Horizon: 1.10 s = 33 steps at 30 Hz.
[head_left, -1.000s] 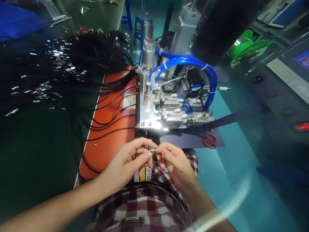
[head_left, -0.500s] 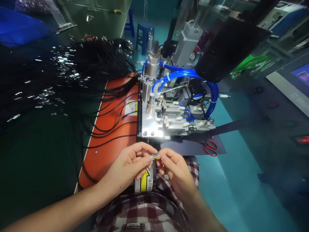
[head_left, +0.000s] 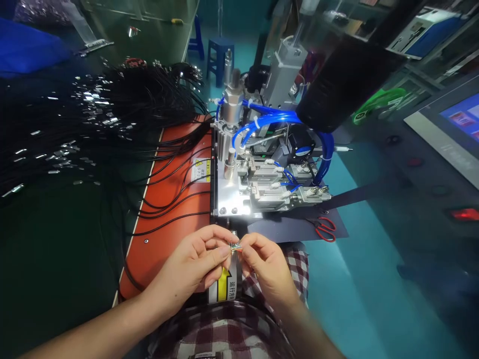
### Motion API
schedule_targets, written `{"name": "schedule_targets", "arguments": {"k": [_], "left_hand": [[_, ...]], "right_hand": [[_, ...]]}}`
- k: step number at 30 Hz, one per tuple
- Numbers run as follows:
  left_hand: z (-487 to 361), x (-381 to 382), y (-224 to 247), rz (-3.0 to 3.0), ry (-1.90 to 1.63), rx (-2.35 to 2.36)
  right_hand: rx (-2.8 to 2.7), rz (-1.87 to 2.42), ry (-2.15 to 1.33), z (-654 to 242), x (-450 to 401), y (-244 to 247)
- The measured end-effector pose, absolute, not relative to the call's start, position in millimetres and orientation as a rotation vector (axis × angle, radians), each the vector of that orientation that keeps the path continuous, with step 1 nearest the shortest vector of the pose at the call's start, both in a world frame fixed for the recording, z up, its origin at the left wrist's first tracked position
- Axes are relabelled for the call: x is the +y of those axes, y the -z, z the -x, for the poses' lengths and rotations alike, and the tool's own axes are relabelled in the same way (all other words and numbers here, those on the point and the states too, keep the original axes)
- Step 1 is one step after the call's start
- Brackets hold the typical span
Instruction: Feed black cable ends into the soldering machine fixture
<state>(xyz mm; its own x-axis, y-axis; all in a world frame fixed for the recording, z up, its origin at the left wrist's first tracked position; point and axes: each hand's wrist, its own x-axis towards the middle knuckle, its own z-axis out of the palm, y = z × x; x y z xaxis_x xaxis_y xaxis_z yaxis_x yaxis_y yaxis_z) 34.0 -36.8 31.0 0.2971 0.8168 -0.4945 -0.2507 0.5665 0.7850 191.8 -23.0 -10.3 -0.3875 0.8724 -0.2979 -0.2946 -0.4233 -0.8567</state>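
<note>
Low in the middle of the head view, my left hand (head_left: pixel 204 257) and my right hand (head_left: pixel 264 257) meet fingertip to fingertip. Between them is a small bundle of thin coloured wires (head_left: pixel 236 247), pinched from both sides. Its ends are hidden by my fingers. Just beyond my hands stands a metal machine (head_left: pixel 269 192) with blue air tubes. To its left is an orange-red cover (head_left: pixel 174 214) with black cables lying across it. A yellow arrow label (head_left: pixel 223 285) shows beneath my left hand.
Red-handled scissors (head_left: pixel 325 229) lie on the dark plate right of my hands. A large heap of black cables (head_left: pixel 149 94) fills the back left. A screen (head_left: pixel 464 117) stands at right, and a blue stool (head_left: pixel 220 57) behind.
The view has shifted slightly, so the machine appears a little farther left. Both hands keep their pinch on the wires, which now show more fanned out between the fingertips.
</note>
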Motion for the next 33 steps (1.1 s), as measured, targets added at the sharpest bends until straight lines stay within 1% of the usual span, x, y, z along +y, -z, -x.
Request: {"name": "schedule_targets", "arguments": {"k": [3, 6, 10, 14, 20, 23, 28, 33], "left_hand": [[-34, -39, -29, -0.691, -0.790, 1.080], [-35, -40, -28, -0.745, -0.845, 1.121], [-36, -40, -28, -0.757, -0.850, 1.161], [-36, -40, -28, -0.725, -0.754, 1.198], [-36, -41, -29, -0.692, -0.728, 1.280], [-37, -40, -30, -0.688, -0.710, 1.281], [-38, -38, -33, -0.675, -0.703, 1.293], [-37, -39, -33, -0.678, -0.698, 1.264]], "right_hand": [[-1.052, 1.068, -1.784, -187, -31, 7], [-1.203, 1.153, -1.601, -181, -38, 4], [-1.364, 1.181, -1.397, -178, -42, 2], [-1.437, 1.206, -1.352, -179, -42, 3], [-1.480, 1.229, -1.294, -177, -45, 7], [-1.498, 1.220, -1.333, -182, -43, 5], [-1.265, 1.195, -1.661, -196, -29, -3], [-1.162, 1.151, -1.696, -198, -21, -7]]}}
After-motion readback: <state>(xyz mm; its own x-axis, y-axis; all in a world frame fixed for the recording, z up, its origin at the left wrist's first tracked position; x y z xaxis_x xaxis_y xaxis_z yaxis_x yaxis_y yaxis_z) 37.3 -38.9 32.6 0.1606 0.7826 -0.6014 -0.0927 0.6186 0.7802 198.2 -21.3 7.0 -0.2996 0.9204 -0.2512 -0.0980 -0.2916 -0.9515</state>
